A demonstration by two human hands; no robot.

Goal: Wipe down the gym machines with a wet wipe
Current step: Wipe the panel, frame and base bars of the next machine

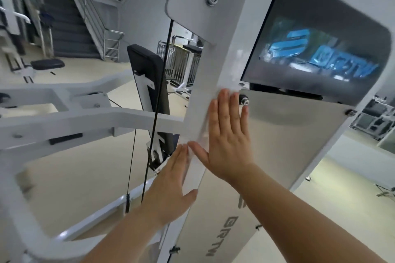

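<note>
Currently mid-wipe: right hand (228, 134), fingers straight and flat, presses wipe (202, 134) onto post (205, 70) below screen (320, 49); left hand (171, 179), also flat, rests just below; next probably sliding along post under steady pressure.

A person's right hand (228, 134) lies flat, fingers straight and pointing up, pressing a crumpled white wet wipe (202, 132) against the white upright post (210, 74) of a gym machine (284, 156). The left hand (171, 186), also flat with straight fingers, rests on the post's edge just below and left of the right hand, fingertips near the right thumb. Above the right fingertips is a dark screen (316, 49) with a blue logo, and thin black cables (158, 92) run left of both hands.
</note>
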